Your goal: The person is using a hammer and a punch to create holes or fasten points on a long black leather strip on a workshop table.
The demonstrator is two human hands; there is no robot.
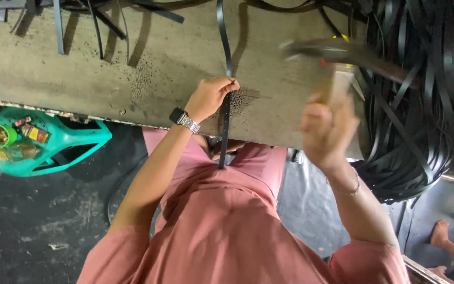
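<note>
My left hand (209, 96) pinches a narrow black strap (225, 118) against the worn wooden bench top (148, 68); the strap runs from the far edge toward me and hangs over the near edge. A small tool under the fingers is hidden. My right hand (326, 129) grips the wooden handle of a hammer (337, 55), raised and blurred above the bench, to the right of the strap. The bench surface near the strap is pitted with many small punch marks.
A big tangle of black straps (416, 94) fills the right side and hangs off the bench. More loose strips (95, 21) lie at the far left. A teal plastic jug (43, 142) cut open holds small items below left. Another person's bare foot (440, 234) shows at lower right.
</note>
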